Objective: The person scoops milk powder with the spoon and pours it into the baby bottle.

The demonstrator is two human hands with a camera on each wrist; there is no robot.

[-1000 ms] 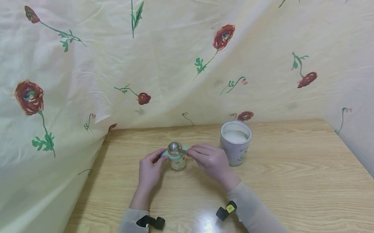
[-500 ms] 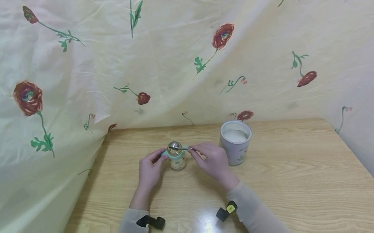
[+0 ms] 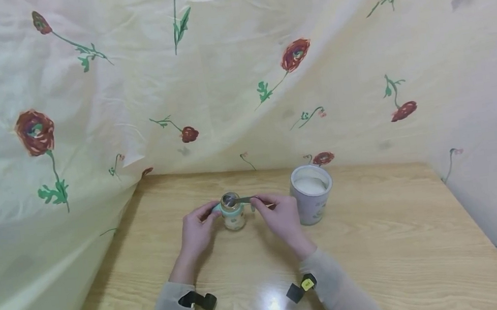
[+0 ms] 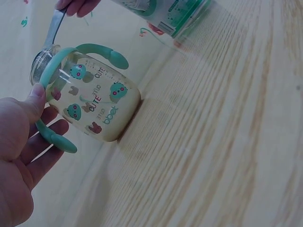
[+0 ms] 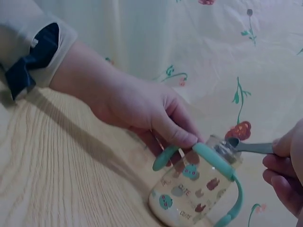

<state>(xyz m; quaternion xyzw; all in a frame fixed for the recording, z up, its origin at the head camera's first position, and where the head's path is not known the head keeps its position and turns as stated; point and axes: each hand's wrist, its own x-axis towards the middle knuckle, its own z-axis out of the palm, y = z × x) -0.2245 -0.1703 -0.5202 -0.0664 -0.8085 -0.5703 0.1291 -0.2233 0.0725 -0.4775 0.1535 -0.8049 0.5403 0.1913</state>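
Observation:
A clear baby bottle (image 4: 92, 97) with mint-green handles and printed cartoon figures stands uncapped on the table, pale contents at its bottom. My left hand (image 3: 196, 228) grips one handle, thumb up near the neck in the left wrist view. Between the fingers and thumb of my right hand (image 3: 283, 217) is the handle of a metal spoon (image 5: 255, 148). The spoon's bowl end reaches into the bottle's mouth and is partly hidden by the neck. The second handle (image 5: 232, 208) points toward the right hand.
Just right of the right hand stands a pale lilac canister (image 3: 310, 209), lidless, with white powder inside. The wooden table (image 3: 400, 230) ends at a flowered cloth (image 3: 221, 76) behind and at both sides.
The spoon's round bowl lay over the bottle's mouth, then turned on edge, and now dips into the mouth. The left hand keeps its grip. The head view has shifted slightly.

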